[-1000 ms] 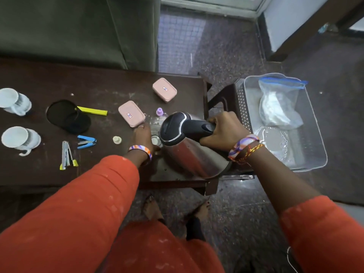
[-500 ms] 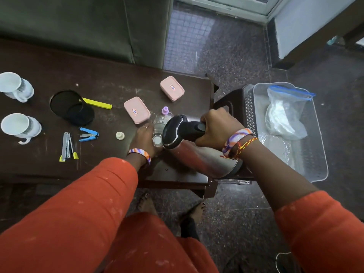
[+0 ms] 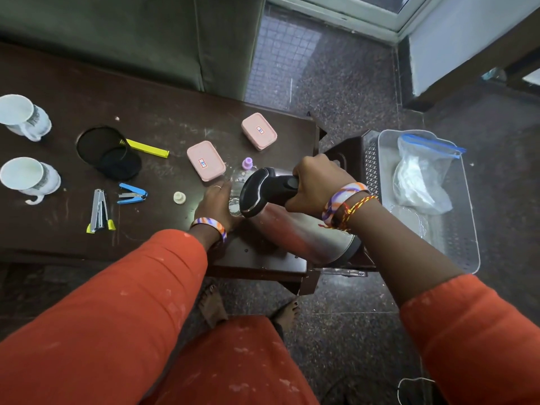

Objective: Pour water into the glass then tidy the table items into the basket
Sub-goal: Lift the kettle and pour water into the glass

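Note:
My right hand point(image 3: 317, 184) grips the black handle of a steel kettle point(image 3: 295, 232), which is tipped to the left with its black lid end over a clear glass point(image 3: 235, 204). My left hand point(image 3: 216, 204) is wrapped around the glass on the dark wooden table point(image 3: 163, 118); the kettle and hand hide most of the glass. A clear plastic basket point(image 3: 455, 247) sits to the right on a dark stool, holding a zip bag point(image 3: 420, 176).
On the table lie two pink boxes point(image 3: 206, 160) point(image 3: 259, 131), a small purple-capped bottle point(image 3: 247, 163), a white cap point(image 3: 179, 197), a blue stapler point(image 3: 133, 194), a metal stapler point(image 3: 99, 210), a yellow clip point(image 3: 147, 148), black lids point(image 3: 109, 153) and two white cups point(image 3: 29, 178) point(image 3: 24, 115).
The kettle has tipped further over the glass, its base rising toward the right. Both hands keep their grips; the view has shifted slightly.

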Motion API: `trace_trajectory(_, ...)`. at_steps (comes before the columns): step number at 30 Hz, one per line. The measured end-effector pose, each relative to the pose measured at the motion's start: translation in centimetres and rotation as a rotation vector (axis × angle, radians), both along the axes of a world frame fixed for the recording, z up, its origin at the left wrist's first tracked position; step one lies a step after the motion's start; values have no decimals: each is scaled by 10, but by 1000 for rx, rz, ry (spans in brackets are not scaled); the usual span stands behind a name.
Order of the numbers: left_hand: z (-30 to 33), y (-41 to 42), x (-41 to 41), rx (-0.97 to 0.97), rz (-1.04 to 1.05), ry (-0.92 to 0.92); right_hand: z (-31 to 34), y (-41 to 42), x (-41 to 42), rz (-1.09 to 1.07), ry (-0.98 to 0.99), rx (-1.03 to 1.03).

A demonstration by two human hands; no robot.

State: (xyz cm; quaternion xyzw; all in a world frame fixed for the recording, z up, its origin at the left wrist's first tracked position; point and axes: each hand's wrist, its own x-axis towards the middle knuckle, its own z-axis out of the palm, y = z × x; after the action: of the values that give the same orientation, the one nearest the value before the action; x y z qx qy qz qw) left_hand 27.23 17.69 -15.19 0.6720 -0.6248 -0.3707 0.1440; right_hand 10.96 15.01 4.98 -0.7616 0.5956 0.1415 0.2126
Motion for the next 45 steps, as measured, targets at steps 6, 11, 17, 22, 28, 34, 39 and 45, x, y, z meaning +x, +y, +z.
trace_trajectory(6, -1, -1, 0, 16, -1, -8, 4, 0, 2, -5, 23, 0)
trace_trajectory(11, -1, 2, 1, 10, 5, 35, 8, -1, 2, -13, 40, 0)
trace_trajectory(17, 3, 2, 2, -3, -5, 73, 12, 0, 0, -7, 37, -3)
trace_trajectory(22, 8, 5, 1, 2, 8, 73, 14, -3, 2, 6, 28, 29)
trace_trajectory(28, 15, 9, 0, 24, 83, 81, 13, -5, -2, 3, 35, -22)
trace_trajectory(34, 23, 12, 1, 23, 125, 103, 13, -7, -2, 23, 47, -29)
trace_trajectory(39, 33, 13, 0, 22, 142, 105, 17, -8, 1, 32, 50, -24)
trace_trajectory(45, 37, 15, 1, 53, 157, 81, 24, -9, 6, 47, 56, 2)
